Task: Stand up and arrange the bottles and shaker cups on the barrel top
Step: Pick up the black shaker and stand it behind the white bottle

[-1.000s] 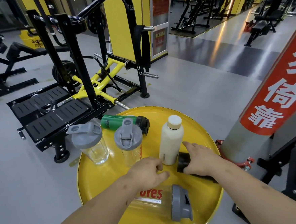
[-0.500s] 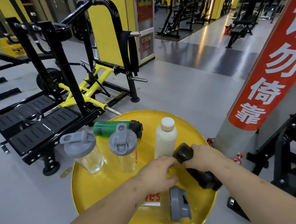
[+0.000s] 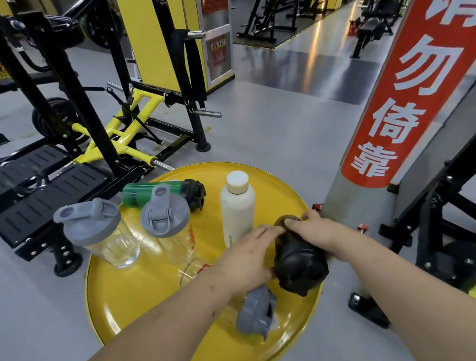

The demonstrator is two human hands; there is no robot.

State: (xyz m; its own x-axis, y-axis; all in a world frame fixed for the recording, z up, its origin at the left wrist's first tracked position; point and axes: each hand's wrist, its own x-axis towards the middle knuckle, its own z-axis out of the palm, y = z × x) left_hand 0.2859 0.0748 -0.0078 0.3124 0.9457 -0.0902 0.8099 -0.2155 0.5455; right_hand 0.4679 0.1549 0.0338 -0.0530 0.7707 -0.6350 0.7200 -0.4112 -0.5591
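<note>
- We had both hands on the black bottle (image 3: 300,263) near the right edge of the yellow barrel top (image 3: 133,306); it was tilted, its cap end raised toward us and its base pointing toward the far edge.
- Our right hand (image 3: 316,231) grasped it from the right, fingers lying over its far end, while our left hand (image 3: 246,260) pressed against its left side.
- The white bottle (image 3: 237,208) with a pale cap stood upright just beyond our left hand, toward the far edge.
- Two clear shaker cups with grey lids stood upright: one (image 3: 101,233) at the left edge, the other (image 3: 169,227) nearer the middle.
- The green bottle (image 3: 153,193) with a black cap lay on its side at the far edge, behind the cups.
- Another clear shaker cup (image 3: 254,311) lay on its side under our left forearm, its grey lid toward the near right edge.
</note>
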